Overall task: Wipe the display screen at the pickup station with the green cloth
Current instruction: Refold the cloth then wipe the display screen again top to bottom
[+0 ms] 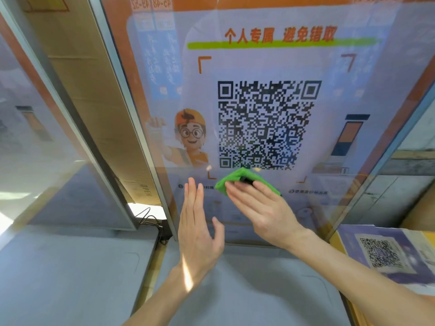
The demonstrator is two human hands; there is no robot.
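- While its fingers stretch straight, holding nothing, the left hand (197, 222) sits below-left of the QR code (268, 123).
- The green cloth (235, 179) lies on the display screen (353, 90) just under that code.
- The right hand (259, 208) presses it with flat, extended fingers.

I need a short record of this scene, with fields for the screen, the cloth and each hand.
screen: large upright display screen, showing a black QR code
cloth: small green cloth, on the screen just below the QR code
right hand: fingers straight, pressing the cloth to the screen
left hand: fingers straight, left of the cloth, holds nothing; contact with screen unclear
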